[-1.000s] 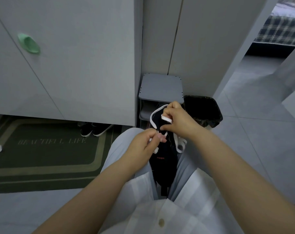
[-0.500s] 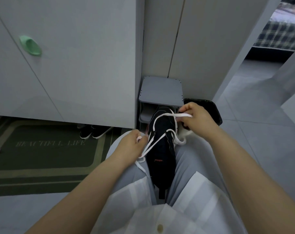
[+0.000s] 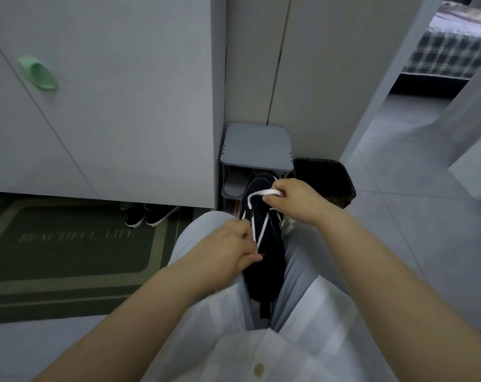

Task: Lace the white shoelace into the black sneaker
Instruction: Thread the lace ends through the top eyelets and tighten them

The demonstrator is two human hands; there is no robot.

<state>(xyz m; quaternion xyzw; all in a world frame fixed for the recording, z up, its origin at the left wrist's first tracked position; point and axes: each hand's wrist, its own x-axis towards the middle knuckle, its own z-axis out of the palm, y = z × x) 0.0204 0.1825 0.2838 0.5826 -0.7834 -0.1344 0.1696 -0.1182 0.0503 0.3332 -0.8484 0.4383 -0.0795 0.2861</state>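
The black sneaker (image 3: 269,257) lies lengthwise between my knees, toe pointing away from me. A white shoelace (image 3: 262,193) runs across its upper in thin strands. My right hand (image 3: 297,199) sits over the far end of the sneaker and pinches a flat loop of the lace, pulling it to the right. My left hand (image 3: 231,249) rests against the sneaker's left side with its fingers curled round the other part of the lace. Where the lace passes through the eyelets is hidden by my hands.
A small grey shoe rack (image 3: 257,147) stands straight ahead against the wall, a black bin (image 3: 327,177) to its right. A green doormat (image 3: 68,244) lies on the left, with black shoes (image 3: 148,215) under the white cabinet (image 3: 109,92). Grey floor tiles extend right.
My hands moved apart: the right one carried the lace up and to the right, the left one drew back toward me along the sneaker's left side. The lace now lies tighter.
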